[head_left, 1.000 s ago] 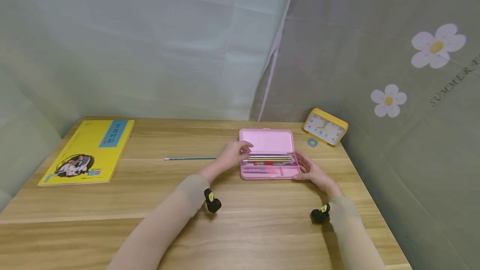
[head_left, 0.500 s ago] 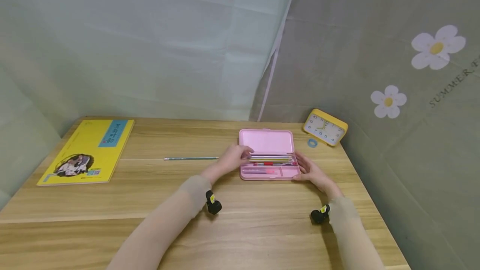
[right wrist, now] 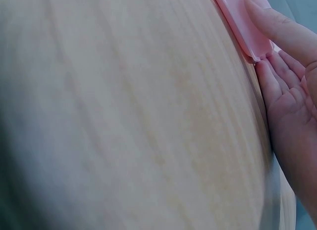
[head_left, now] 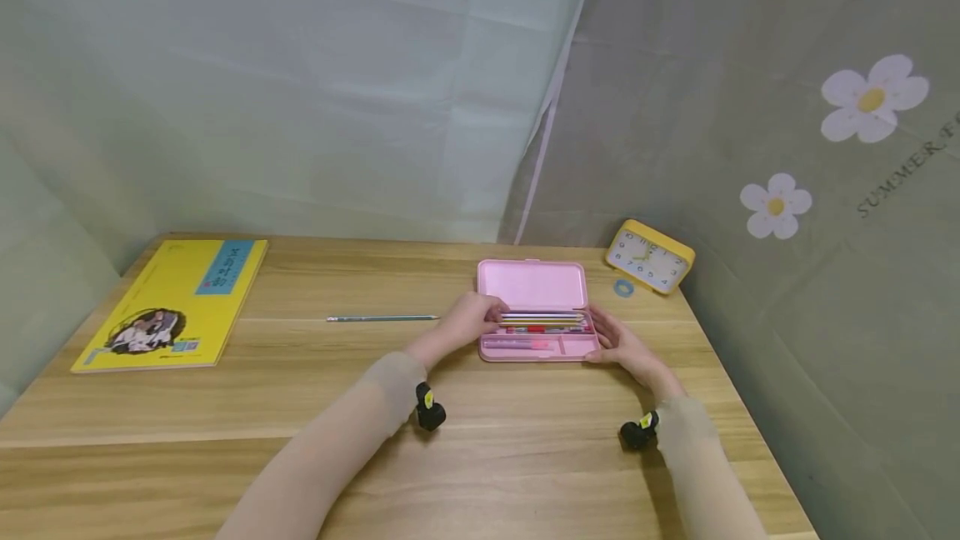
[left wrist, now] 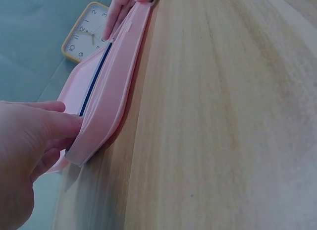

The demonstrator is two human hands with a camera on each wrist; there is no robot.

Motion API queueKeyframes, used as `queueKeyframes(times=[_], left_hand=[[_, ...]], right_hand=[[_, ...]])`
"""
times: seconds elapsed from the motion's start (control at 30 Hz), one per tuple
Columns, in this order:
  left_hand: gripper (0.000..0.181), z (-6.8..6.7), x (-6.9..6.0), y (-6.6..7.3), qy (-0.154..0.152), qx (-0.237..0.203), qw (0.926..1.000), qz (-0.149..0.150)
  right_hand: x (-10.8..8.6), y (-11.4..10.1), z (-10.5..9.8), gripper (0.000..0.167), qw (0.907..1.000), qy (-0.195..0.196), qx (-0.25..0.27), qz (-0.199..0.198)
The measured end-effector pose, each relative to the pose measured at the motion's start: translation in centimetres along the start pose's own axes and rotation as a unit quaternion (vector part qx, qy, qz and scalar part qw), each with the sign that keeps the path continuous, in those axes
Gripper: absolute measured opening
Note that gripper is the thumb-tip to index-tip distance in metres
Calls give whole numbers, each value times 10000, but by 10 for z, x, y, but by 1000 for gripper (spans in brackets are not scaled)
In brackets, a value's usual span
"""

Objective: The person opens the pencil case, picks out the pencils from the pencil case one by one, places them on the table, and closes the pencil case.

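A pink pencil case [head_left: 581,346] lies on the table with its lid [head_left: 532,284] swung back. Several pencils [head_left: 543,318] lie along its rear compartment, beside a red pen [head_left: 536,329]. In the front compartment is a pink-and-purple pen [head_left: 517,344]. My left hand [head_left: 468,319] reaches over the case's left end and pinches the pencils by their left ends; in the left wrist view a dark pencil [left wrist: 94,84] runs out from its fingers. With thumb in front and fingers behind, my right hand [head_left: 628,350] grips the case's right end.
Left of the case lies a green pencil [head_left: 382,318]. A yellow book [head_left: 176,298] is at the table's far left. Behind the right hand stand a yellow alarm clock [head_left: 650,257] and a blue ring [head_left: 623,288]. Curtains hang behind the table.
My left hand has moved slightly right and its fingers have closed on the pencils, which now lie a little nearer the red pen. My right hand stays at the case's right end.
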State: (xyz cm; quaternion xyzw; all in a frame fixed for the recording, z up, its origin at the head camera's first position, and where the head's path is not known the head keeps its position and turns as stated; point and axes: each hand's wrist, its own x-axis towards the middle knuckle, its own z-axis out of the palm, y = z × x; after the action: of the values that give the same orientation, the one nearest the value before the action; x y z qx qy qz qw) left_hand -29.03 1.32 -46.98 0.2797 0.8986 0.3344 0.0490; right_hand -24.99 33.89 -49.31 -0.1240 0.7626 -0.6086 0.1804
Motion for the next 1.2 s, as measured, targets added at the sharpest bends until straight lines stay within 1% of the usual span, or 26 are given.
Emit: queueKeyframes(times=[0.13,0.27,0.4,0.57,0.77,0.93,1.1,1.2], left_hand=[[26,1,2,1,-43,173,9998,-50],[26,2,4,2,-50,429,9991,3],[27,3,5,3,-91,525,9985,-99],[28,1,5,5,-132,450,9987,-182],[28,-1,6,8,-144,442,9988,-158],[29,-4,6,12,-119,414,9989,-186],[29,-6,6,14,-66,470,9988,-98],[31,-7,4,15,-29,424,9991,-55]], right_hand=[[0,2,0,97,10000,12,-6,-26],[1,2,0,99,10000,34,57,14],[1,0,2,102,9999,51,98,83],[1,0,2,102,9999,52,132,88],[1,2,0,101,10000,20,64,8],[1,3,0,100,9999,25,154,37],[1,3,0,100,9998,0,178,34],[1,3,0,100,9998,-9,182,20]])
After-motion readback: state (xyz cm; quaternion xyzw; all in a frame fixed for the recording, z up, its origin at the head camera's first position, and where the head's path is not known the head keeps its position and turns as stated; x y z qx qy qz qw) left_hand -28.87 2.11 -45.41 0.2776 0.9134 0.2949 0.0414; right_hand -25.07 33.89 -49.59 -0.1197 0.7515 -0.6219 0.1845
